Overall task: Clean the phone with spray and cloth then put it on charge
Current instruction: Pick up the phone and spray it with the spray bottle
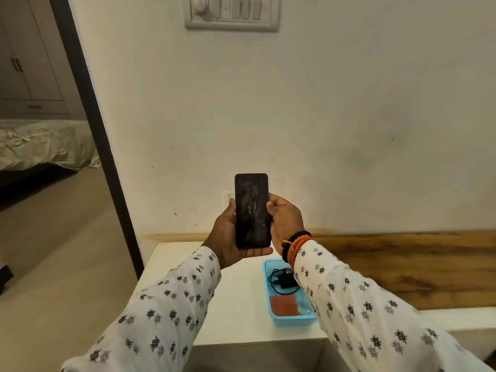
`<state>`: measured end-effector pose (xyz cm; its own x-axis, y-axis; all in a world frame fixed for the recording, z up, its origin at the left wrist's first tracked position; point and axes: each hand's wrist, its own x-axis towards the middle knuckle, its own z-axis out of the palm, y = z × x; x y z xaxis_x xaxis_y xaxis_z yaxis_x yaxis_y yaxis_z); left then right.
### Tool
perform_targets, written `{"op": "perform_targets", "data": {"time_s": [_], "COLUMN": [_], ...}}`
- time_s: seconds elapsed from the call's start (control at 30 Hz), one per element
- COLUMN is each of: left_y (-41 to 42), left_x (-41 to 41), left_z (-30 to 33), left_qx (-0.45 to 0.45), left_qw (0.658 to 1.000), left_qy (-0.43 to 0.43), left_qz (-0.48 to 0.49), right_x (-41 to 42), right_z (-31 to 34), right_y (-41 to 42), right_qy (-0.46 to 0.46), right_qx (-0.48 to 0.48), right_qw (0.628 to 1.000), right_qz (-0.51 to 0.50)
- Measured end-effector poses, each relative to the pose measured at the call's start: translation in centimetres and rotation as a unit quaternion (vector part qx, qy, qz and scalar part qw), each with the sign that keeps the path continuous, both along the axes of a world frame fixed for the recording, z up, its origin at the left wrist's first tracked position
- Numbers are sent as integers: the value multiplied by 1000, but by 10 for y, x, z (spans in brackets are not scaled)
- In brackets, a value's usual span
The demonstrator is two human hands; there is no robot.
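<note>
Both hands, left point(225, 232) and right point(285, 220), grasp the smudged phone point(252, 210) by its edges; rigid, slick glass, likely fragile.

I saw a cream wall point(322, 116) w/ a switch panel point(231, 10) up top, wood trim point(402, 261) low right, a white bench point(233, 304), dark door frame point(88, 116), bed point(43, 143) & wardrobe point(24, 57) beyond, beige floor point(61, 251).
</note>
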<state>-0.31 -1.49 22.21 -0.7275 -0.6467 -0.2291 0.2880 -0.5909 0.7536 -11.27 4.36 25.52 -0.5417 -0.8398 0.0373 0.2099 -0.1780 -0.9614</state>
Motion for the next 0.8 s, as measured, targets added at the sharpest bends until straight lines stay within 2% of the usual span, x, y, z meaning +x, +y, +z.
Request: {"op": "perform_targets", "data": {"time_s": [0.33,0.8], "left_y": [2,0], "left_x": [-6,-32], "left_z": [-5,-45], "left_qx": [-2,12], "left_qw": [1000,996], "left_qy": [-22,-65], "left_qz": [-2,-62], "right_x": [-13,-52], "right_z": [-8,-45], "right_y": [1,6], "right_qy": [0,22], "right_qx": [36,76], "right_qw": [999,997], "right_qz": [23,13]}}
